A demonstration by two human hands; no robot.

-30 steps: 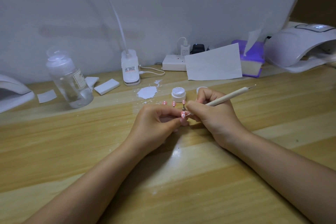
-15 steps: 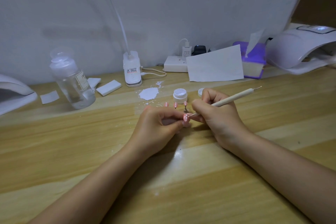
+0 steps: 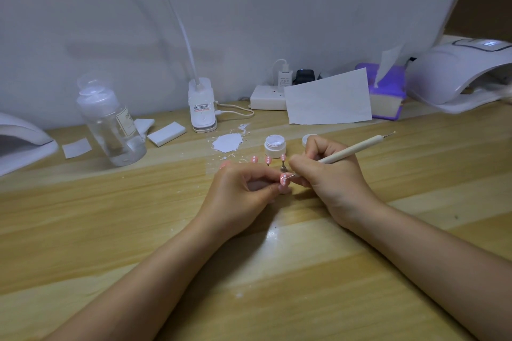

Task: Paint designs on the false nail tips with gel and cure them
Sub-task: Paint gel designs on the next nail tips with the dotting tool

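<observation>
Right now my left hand pinches a pink nail tip mid-tabletop; right hand grips the dotting pen, adding white dots. Three dotted tips stand behind; curing's left, prob.

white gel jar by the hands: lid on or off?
Off. The jar shows an open top with white gel inside; its lid lies beside it.

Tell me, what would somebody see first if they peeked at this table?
Probably the two hands meeting mid-table: the left hand pinches a tiny pink nail tip while the right hand dots it with a long pale dotting tool. Just behind stand more pink tips and an open white gel jar.
</observation>
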